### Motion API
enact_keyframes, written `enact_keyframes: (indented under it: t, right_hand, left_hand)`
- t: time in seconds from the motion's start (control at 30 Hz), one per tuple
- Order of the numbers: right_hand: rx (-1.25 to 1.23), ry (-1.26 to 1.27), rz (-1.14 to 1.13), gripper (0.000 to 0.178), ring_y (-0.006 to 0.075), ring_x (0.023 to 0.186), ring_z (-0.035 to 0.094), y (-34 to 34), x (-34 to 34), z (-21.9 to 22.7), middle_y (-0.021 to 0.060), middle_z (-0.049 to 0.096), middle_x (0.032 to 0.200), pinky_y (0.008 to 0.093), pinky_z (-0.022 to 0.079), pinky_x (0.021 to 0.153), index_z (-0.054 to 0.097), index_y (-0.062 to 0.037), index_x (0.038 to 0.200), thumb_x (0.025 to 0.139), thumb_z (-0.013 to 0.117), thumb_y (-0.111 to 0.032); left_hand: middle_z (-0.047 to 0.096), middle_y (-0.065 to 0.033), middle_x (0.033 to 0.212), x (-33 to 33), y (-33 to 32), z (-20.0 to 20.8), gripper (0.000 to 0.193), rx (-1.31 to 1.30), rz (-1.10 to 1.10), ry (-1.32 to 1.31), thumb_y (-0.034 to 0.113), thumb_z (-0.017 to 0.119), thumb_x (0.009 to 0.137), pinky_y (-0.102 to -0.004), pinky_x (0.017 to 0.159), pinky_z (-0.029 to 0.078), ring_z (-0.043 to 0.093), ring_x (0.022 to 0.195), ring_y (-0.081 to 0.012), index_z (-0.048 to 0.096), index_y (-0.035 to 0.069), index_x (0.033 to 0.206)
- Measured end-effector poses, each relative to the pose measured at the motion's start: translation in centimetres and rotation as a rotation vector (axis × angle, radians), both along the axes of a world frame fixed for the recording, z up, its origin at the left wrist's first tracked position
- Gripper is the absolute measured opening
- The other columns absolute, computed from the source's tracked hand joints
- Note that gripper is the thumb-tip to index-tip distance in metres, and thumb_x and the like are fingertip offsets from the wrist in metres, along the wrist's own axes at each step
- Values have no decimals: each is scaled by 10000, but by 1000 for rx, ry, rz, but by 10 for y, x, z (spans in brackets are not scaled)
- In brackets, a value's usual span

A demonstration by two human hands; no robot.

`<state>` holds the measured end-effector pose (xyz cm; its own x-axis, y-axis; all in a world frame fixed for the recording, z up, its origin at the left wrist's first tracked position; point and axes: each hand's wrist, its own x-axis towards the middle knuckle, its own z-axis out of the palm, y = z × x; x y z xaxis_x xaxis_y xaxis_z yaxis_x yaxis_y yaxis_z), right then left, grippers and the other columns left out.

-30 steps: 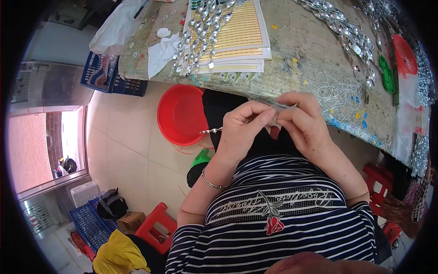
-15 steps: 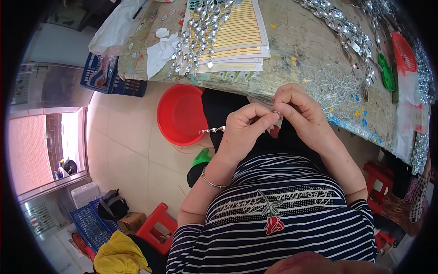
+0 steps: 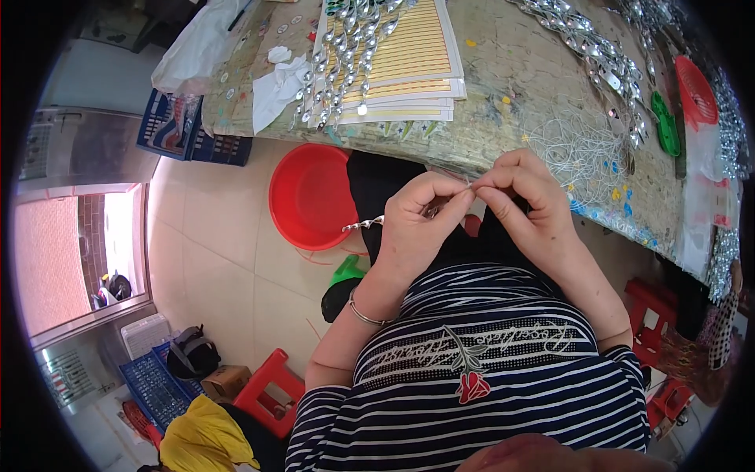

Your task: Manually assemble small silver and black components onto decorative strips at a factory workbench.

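Note:
Over my lap, close to the table's front edge, my two hands meet fingertip to fingertip. My left hand (image 3: 425,214) is closed around a shiny silver twisted strip (image 3: 363,224), whose tail sticks out on the left past the wrist; the rest lies hidden in the palm. My right hand (image 3: 525,195) is pinched, its thumb and forefinger touching the left fingertips. A tiny pale bit shows where they meet, too small to make out. Something dark red (image 3: 472,226) is partly visible just below the fingers.
On the worn table (image 3: 487,118) lie silver twisted strips (image 3: 346,59), striped paper sheets (image 3: 429,39), a tangle of white string (image 3: 578,153), a green plastic piece (image 3: 665,124) and a red basket (image 3: 697,90). A red basin (image 3: 311,197) and red stool (image 3: 271,393) stand on the floor.
My right hand has turned slightly, and its fingertips now press closer against the left ones. A pale piece seen below the fingertips no longer shows. The strip's tail has barely moved.

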<state>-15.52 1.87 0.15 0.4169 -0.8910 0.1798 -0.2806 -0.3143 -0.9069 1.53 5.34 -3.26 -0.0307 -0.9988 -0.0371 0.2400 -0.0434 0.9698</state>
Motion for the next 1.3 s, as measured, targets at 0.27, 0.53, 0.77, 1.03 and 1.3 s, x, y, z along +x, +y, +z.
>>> enact_keyframes:
  t: [0.27,0.53,0.77,1.03,1.3]
  right_hand:
    - [-141,73,-22,114,163,754,559,-1,-1,-3,71,551,866,251,446,633,671,-23,910,797,679,-13]
    - [-469,265,-29,176,229,714,585,-7,-1,-3,73,574,806,310,460,602,660,-47,845,687,728,-8]
    - [-559,280,-75,206,242,707,581,-7,7,-11,77,569,804,325,464,597,619,-38,806,640,733,6]
    - [-146,37,-95,96,167,639,555,-6,8,-18,59,549,779,282,448,547,588,-32,791,744,670,-14]
    - [539,-364,0,46,64,541,483,-2,2,-26,12,501,791,203,383,482,557,-32,910,880,587,-48]
  left_hand:
    - [602,-28,844,0,1,0,70,-134,21,-289,-37,628,841,-213,678,436,544,761,-72,644,-10,904]
    - [604,-45,817,-3,0,-3,90,-265,61,-425,-32,638,822,-223,636,427,543,716,-99,641,-1,906]
    - [607,-38,781,-3,-1,-6,97,-303,85,-551,-29,648,812,-228,599,421,541,675,-98,641,-1,904]
    - [629,-8,797,-6,3,-2,85,79,68,-77,40,628,865,-185,612,422,558,703,-54,675,6,928]
    - [636,2,789,-4,5,-2,105,167,40,54,72,627,876,-161,593,397,554,706,-35,681,15,946]
